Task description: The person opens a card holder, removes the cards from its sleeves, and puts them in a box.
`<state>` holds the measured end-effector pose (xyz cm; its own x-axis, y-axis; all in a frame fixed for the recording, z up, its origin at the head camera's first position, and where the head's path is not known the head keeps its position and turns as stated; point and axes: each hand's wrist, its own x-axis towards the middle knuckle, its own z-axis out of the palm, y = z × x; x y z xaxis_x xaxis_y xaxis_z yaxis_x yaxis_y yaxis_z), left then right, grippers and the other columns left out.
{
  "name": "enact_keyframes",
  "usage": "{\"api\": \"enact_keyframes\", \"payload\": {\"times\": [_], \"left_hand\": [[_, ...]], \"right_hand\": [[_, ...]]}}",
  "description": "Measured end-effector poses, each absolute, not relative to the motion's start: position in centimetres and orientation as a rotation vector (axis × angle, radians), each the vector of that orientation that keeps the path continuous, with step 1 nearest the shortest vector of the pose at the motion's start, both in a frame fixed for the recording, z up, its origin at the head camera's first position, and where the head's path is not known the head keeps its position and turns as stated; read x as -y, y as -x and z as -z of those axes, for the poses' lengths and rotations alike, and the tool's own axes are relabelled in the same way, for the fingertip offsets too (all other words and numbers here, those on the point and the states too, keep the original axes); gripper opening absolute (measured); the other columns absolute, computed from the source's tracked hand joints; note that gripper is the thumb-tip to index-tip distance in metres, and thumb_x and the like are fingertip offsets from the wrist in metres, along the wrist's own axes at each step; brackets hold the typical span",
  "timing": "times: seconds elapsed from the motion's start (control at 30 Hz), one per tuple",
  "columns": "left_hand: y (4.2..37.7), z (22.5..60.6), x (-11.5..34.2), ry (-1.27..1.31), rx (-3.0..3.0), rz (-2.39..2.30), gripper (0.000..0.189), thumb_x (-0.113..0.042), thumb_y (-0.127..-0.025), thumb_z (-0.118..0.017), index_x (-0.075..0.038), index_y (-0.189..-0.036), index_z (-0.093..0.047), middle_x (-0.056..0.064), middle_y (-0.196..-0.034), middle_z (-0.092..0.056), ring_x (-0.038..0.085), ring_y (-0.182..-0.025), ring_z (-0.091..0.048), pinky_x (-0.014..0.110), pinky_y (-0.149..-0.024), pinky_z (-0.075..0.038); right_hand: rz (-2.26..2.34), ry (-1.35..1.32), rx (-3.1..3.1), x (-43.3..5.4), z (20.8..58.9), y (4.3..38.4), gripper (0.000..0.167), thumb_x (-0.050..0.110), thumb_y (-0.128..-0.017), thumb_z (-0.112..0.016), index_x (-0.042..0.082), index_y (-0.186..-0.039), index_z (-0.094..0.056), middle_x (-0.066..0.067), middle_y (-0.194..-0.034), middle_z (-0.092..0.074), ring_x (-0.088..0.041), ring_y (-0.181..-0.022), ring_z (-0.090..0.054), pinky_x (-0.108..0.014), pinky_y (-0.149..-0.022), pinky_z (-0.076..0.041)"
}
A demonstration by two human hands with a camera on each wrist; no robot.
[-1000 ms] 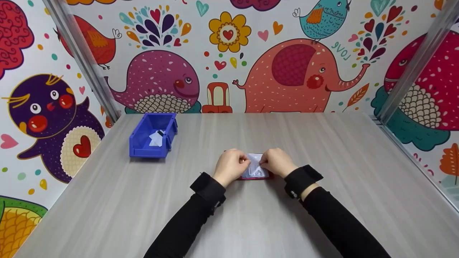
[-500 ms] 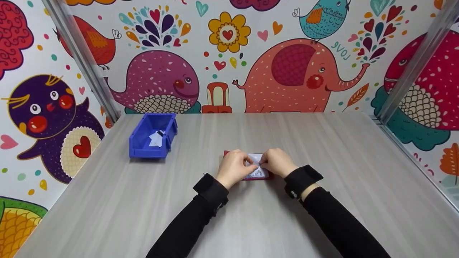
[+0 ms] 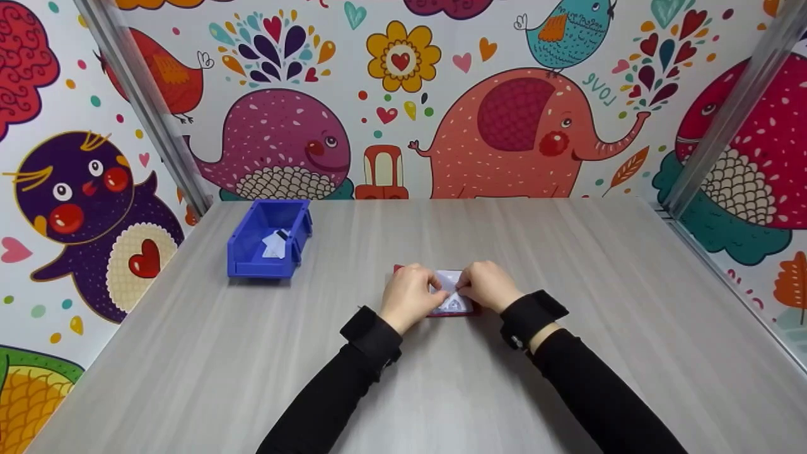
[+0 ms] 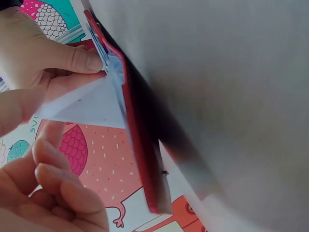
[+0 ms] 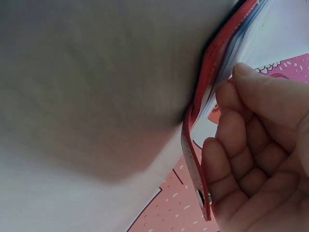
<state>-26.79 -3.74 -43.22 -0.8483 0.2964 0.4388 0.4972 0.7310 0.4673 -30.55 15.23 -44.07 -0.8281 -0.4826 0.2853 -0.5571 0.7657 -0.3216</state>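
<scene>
Bin (image 3: 268,239) first: a blue plastic one sits on the left part of the grey table (image 3: 567,252), well apart from the hands, with a small white and black packet (image 3: 275,244) lying inside it. Nearer the middle of the table, close to the person, a flat red case (image 3: 441,309) lies on the tabletop with a white sheet (image 3: 451,296) on top of it. The left hand (image 3: 410,296) rests on the left part of the case, fingers curled, and pinches the sheet near its left edge; the left wrist view shows a thumb (image 4: 72,58) pressed against the case's red edge (image 4: 140,145) where the pale sheet (image 4: 87,104) meets it. The right hand (image 3: 488,285) sits on the right part of the case, touching or nearly touching the left hand, with fingers curled over the sheet's upper edge. In the right wrist view its fingertips (image 5: 231,96) tuck against the red rim (image 5: 195,159), though whether they pinch the sheet there is hard to tell. Black sleeves (image 3: 580,378) cover both forearms. Bright cartoon animal walls (image 3: 517,126) stand behind and to both sides of the table.
</scene>
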Motion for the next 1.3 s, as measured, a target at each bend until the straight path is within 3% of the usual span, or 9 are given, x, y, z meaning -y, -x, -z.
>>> {"api": "enact_keyframes", "payload": {"times": [0.6, 0.8, 1.1, 1.3], "left_hand": [[26.6, 43.3, 4.4, 0.602, 2.566, 0.826, 0.009, -0.016, -0.078, -0.078, -0.007, -0.080, -0.077, 0.004, -0.074, -0.063, 0.019, -0.067, -0.056, 0.033, -0.064, -0.045], [26.7, 43.3, 4.9, 0.568, 2.569, 0.830, 0.007, -0.015, -0.078, -0.077, -0.009, -0.076, -0.075, 0.006, -0.078, -0.068, 0.022, -0.071, -0.061, 0.038, -0.077, -0.051], [26.6, 43.1, 5.5, 0.449, 2.596, 0.815, 0.010, -0.015, -0.078, -0.073, -0.010, -0.070, -0.069, 0.003, -0.074, -0.064, 0.022, -0.068, -0.060, 0.036, -0.060, -0.046], [26.7, 43.1, 5.9, 0.377, 2.628, 0.822, 0.021, -0.012, -0.078, -0.069, -0.012, -0.060, -0.059, -0.001, -0.065, -0.054, 0.018, -0.059, -0.051, 0.034, -0.055, -0.042]], "right_hand": [[-0.627, -0.815, 2.786, -15.2, 44.0, 30.5, 0.008, -0.003, -0.075, -0.078, 0.002, -0.080, -0.077, -0.007, -0.079, -0.073, -0.026, -0.074, -0.067, -0.040, -0.069, -0.054], [-0.617, -0.835, 2.775, -15.3, 43.9, 30.4, 0.009, -0.005, -0.075, -0.077, 0.002, -0.080, -0.077, -0.008, -0.080, -0.073, -0.027, -0.075, -0.068, -0.041, -0.071, -0.054], [-0.611, -0.794, 2.810, -15.1, 43.8, 30.3, 0.007, -0.003, -0.076, -0.079, 0.001, -0.082, -0.077, -0.008, -0.082, -0.073, -0.026, -0.077, -0.068, -0.041, -0.072, -0.054], [-0.602, -0.803, 2.804, -15.1, 43.9, 30.2, 0.006, -0.002, -0.076, -0.079, 0.002, -0.081, -0.077, -0.008, -0.081, -0.073, -0.026, -0.076, -0.067, -0.041, -0.072, -0.054]]}}
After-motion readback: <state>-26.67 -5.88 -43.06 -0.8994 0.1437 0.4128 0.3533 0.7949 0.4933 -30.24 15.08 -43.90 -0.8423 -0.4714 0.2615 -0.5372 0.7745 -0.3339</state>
